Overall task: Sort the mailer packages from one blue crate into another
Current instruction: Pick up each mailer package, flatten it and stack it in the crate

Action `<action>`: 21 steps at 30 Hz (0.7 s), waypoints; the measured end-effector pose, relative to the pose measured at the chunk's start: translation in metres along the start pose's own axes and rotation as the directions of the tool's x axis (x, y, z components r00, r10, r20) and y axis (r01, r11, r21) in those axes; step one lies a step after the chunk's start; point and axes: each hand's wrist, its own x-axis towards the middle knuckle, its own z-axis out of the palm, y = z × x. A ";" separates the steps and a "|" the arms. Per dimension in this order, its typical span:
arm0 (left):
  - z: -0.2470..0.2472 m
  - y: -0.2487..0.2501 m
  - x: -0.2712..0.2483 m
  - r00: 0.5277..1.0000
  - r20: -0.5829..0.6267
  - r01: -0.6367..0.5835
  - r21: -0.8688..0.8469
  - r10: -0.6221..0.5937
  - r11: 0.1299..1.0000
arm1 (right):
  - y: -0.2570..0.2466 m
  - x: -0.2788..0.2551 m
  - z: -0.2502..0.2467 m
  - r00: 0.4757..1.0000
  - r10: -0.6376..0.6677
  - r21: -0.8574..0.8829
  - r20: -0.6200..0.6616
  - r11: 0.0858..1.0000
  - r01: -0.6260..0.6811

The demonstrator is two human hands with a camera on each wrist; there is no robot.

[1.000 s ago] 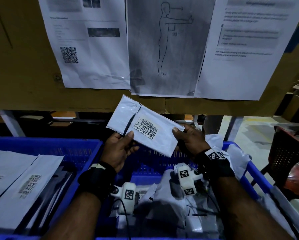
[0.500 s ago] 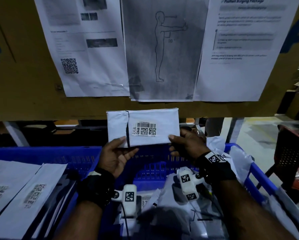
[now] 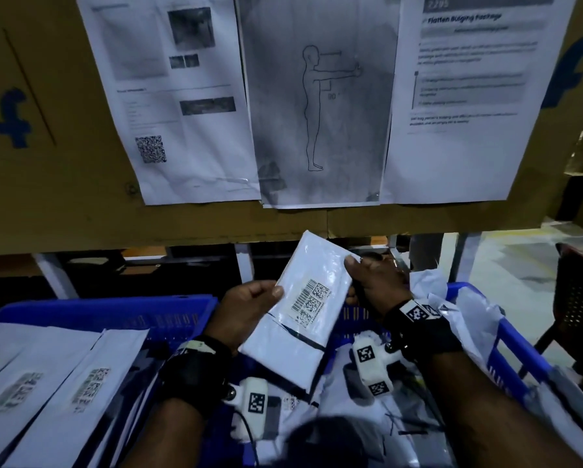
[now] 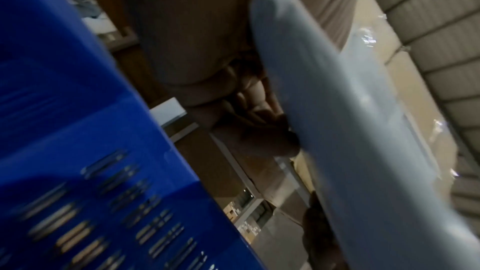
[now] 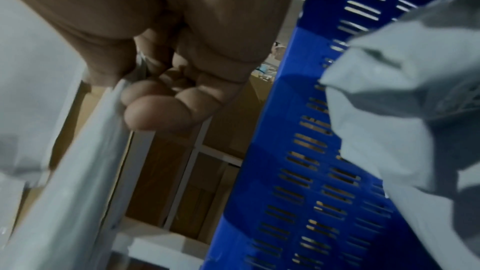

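Mid-transfer: white mailer (image 3: 303, 312) pinched by both hands' fingers (image 3: 276, 292) above crates; next, lowering flat into left crate (image 3: 97, 310).

Right white printed sheet (image 3: 469, 96) pinned on brown cardboard board (image 3: 47, 197), upper right of frame: heading reads "Flatten Bulging Package"; body lines too blurred. Middle grey sheet with standing figure outline (image 3: 317, 106): "90" by the arm. Left white sheet (image 3: 168, 96): QR code, text unreadable. White plastic mailer (image 3: 300, 315) in my hands: barcode label, digits too small. Blue "f" logo (image 3: 11, 116) on board, upper left.
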 end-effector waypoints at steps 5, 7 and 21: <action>-0.011 0.018 -0.004 0.995 -0.080 -0.049 0.082 0.055 0.995 | -0.007 -0.011 0.015 0.995 0.006 0.119 0.098 0.993 -0.018; -0.022 0.026 -0.012 0.990 -0.103 -0.087 0.096 0.097 0.992 | -0.007 -0.019 0.029 0.980 0.023 0.077 0.199 0.996 -0.039; -0.170 0.094 -0.086 0.982 -0.174 0.008 0.439 0.077 0.899 | -0.042 -0.039 0.197 0.916 0.011 -0.106 0.402 0.994 0.035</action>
